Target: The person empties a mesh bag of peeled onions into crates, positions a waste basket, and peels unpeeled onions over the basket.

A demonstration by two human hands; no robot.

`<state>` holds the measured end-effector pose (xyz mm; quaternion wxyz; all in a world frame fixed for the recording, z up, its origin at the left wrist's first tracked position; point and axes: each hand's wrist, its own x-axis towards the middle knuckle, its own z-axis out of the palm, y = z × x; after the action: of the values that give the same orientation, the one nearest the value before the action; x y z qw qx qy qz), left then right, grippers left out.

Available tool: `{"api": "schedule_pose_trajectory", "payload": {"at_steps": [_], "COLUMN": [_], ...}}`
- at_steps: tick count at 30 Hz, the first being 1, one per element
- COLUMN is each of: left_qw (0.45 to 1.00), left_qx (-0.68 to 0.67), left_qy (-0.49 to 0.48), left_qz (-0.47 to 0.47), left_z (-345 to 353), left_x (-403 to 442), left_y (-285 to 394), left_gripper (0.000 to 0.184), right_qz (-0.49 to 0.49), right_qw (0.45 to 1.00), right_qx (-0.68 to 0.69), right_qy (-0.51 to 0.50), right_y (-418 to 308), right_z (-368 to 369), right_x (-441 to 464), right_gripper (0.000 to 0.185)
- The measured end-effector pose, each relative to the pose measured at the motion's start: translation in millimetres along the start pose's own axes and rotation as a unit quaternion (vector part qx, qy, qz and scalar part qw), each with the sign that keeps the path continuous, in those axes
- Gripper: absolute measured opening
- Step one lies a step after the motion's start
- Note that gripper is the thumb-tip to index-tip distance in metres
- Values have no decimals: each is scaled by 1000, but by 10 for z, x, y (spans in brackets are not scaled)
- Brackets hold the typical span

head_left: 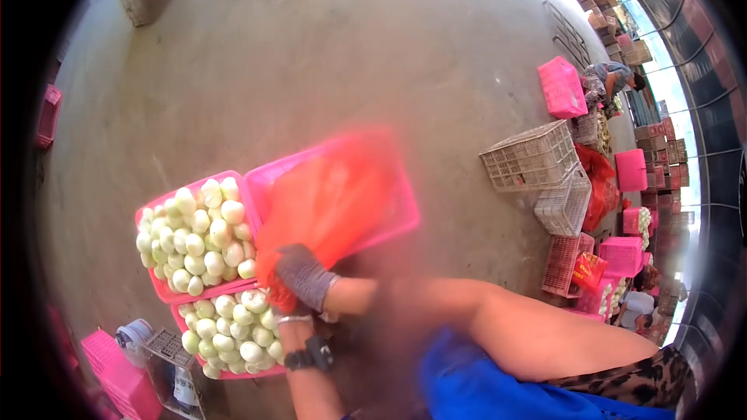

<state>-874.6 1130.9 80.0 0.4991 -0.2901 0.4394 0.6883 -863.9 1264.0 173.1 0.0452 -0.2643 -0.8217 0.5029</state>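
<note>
My right hand (305, 271), in a grey glove, is closed around the gathered end of a red mesh bag (327, 194). The bag is blurred and spreads over a pink crate (408, 206). Just below, my left hand (294, 308) is largely covered by the right one; the bag's end runs into its grip, though its fingers are mostly hidden. A dark watch is on the left wrist. Peeled, pale green-white onions (204, 232) fill the pink crate beside the bag. More such onions (237, 328) lie heaped in another crate right by my left hand.
Grey plastic crates (537, 157) and pink crates (562, 87) stand on the concrete floor to the right, near a seated person (611, 82). A second person (638, 309) is lower right. Pink crates (120, 373) and a dark crate (173, 365) stand lower left.
</note>
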Motion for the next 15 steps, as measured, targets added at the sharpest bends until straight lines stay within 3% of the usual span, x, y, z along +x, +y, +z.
{"api": "schedule_pose_trajectory", "payload": {"at_steps": [1, 2, 3, 4, 6, 7, 11, 15], "left_qw": [1000, 999, 998, 996, 992, 989, 973, 950], "left_qx": [10, 20, 30, 39, 56, 67, 109, 153], "left_qy": [6, 7, 13, 18, 27, 34, 50, 77], "left_qz": [17, 34, 53, 72, 106, 130, 199, 260], "left_z": [-11, -12, 3, 7, 10, 30, 150, 291], "left_x": [-112, -214, -320, -428, -629, -723, -1067, -1340], "left_y": [61, 135, 210, 292, 434, 518, 805, 1022], "left_gripper": [73, 73, 73, 73, 73, 72, 72, 72], "right_qz": [-101, -9, 77, 69, 109, 84, -28, -41], "right_qw": [985, 999, 969, 966, 906, 930, 920, 875], "right_qx": [-137, 46, 232, 244, 389, 357, 392, 480], "right_qy": [9, 7, 39, 53, 129, 25, 13, -54], "right_y": [-190, -416, -647, -813, -1121, -1277, -1658, -2095], "right_z": [-55, -79, -107, -161, -170, -636, -843, -1335], "right_x": [-23, -42, -60, -92, -89, -73, -153, -242], "right_gripper": [17, 17, 18, 20, 14, 13, 14, 11]}}
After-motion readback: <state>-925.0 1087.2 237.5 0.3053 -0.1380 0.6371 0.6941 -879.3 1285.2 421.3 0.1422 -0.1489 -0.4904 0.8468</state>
